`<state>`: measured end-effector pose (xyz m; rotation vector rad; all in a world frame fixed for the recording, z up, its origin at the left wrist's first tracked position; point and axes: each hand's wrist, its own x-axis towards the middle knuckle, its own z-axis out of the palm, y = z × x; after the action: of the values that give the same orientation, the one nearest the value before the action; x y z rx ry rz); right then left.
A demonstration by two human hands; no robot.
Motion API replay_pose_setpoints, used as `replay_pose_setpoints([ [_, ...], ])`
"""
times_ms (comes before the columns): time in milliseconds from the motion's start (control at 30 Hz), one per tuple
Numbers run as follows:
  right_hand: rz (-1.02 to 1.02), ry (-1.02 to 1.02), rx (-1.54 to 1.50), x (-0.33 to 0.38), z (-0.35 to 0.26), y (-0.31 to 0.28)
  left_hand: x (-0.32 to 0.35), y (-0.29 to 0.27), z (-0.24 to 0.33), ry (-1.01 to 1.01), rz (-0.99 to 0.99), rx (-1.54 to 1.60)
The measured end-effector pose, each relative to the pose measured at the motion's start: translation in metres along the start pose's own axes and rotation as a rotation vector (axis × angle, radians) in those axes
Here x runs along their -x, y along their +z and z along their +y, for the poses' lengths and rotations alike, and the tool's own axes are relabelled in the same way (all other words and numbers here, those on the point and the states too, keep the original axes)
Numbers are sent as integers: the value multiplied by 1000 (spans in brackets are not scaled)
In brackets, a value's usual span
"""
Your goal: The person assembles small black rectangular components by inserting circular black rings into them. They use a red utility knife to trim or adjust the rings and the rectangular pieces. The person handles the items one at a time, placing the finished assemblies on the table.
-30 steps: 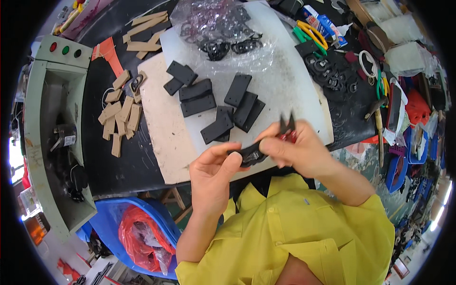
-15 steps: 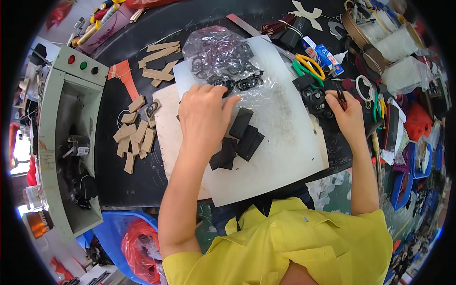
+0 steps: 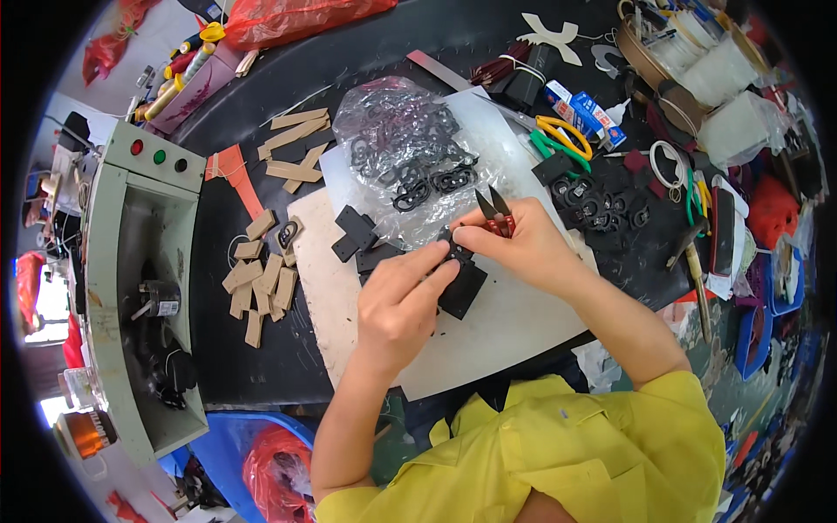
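Near the plastic bag (image 3: 397, 131), left hand (image 3: 397, 305) and right hand (image 3: 523, 248) (also holding snips (image 3: 500, 226)) pinch between their fingers a black piece (image 3: 457, 252), likely light, stiff, best gripped endwise

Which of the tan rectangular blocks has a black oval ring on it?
The upper-right block, just left of the cream flat board: a black oval ring lies on it, while the others show none.

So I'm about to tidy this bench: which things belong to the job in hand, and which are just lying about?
Seemingly in use:
red-handled snips, in the right hand
small black part, at the left hand
black blocks, by the hands
perhaps the clear bag of black parts

Apparently just lying about:
hammer
orange strip
blue-and-white boxes
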<state>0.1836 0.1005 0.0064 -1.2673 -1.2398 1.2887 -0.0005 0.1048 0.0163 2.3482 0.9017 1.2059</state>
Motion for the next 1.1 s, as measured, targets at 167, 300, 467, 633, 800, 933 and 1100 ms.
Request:
replay_pose_setpoints([
  [167,208,-140,198,-5,-8,14,5,5,12,-612,140,623],
  [300,224,-182,217,-19,-12,16,-9,7,-12,-635,171,421],
  [467,297,-131,287,-32,-5,0,-25,4,-30,-161,228,-187],
  [633,80,95,75,8,-40,8,-10,-1,10,-694,170,548],
  [800,12,-101,172,41,-22,12,14,-13,41,-761,149,479],
  [933,57,-455,351,67,-14,23,28,-19,57,-888,127,573],
  [1100,-147,-618,530,78,-16,21,43,-35,62,-1036,61,562],
])
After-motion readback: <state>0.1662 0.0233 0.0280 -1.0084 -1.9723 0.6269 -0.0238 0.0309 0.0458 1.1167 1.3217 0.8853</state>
